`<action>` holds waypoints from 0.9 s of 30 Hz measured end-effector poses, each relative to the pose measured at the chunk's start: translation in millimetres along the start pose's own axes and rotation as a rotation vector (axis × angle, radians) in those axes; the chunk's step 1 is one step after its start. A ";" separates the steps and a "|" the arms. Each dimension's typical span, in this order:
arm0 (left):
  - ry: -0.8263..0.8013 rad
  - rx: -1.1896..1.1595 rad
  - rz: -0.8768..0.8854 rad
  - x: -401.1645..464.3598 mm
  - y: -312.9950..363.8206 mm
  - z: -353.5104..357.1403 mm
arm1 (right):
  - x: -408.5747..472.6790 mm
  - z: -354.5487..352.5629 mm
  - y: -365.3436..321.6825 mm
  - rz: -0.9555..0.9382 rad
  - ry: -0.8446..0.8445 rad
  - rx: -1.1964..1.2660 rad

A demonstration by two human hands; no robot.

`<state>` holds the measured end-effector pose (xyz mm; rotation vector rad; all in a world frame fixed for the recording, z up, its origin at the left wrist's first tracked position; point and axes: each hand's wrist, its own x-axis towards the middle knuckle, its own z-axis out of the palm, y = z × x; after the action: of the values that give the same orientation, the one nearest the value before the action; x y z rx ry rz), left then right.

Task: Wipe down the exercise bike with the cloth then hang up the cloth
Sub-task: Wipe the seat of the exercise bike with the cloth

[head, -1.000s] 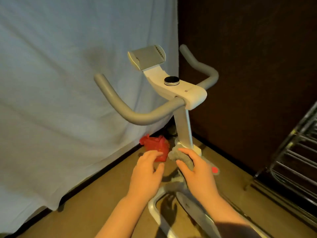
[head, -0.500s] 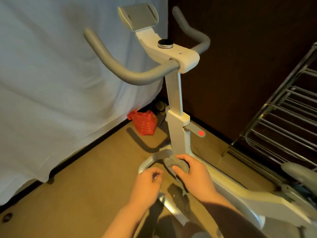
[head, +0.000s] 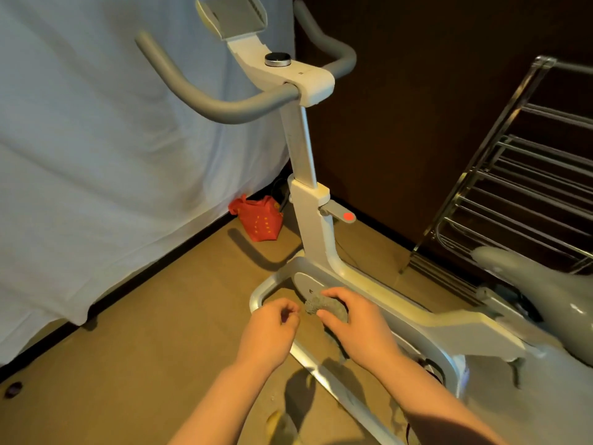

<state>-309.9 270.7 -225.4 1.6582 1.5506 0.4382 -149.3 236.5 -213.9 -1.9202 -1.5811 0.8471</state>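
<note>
I'm pressing the grey cloth (head: 324, 308) against the exercise bike (head: 313, 226) low on its white frame, my right hand (head: 356, 326) gripping it. My left hand (head: 272, 329) is hovering beside, fingers curled, holding nothing.

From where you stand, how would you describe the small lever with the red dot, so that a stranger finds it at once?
Start at the white exercise bike and follow its upright post down from the grey handlebar. Where the thin post enters the thicker sleeve, a short grey lever sticks out toward the metal drying rack. It alone on the bike carries a round red dot at its tip.
</note>
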 end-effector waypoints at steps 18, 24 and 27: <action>-0.171 0.044 0.137 -97.2 38.0 85.9 | -140.4 -46.0 76.6 0.176 0.087 0.016; -0.247 0.089 0.263 -69.5 70.4 98.4 | -137.0 -68.8 85.6 0.253 0.190 0.033; -0.278 0.087 0.281 -65.7 81.0 107.1 | -141.2 -77.9 93.5 0.292 0.216 0.044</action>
<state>-190.9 181.1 -213.6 1.9238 1.1525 0.2726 -47.9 80.2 -208.3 -2.1623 -1.1655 0.7504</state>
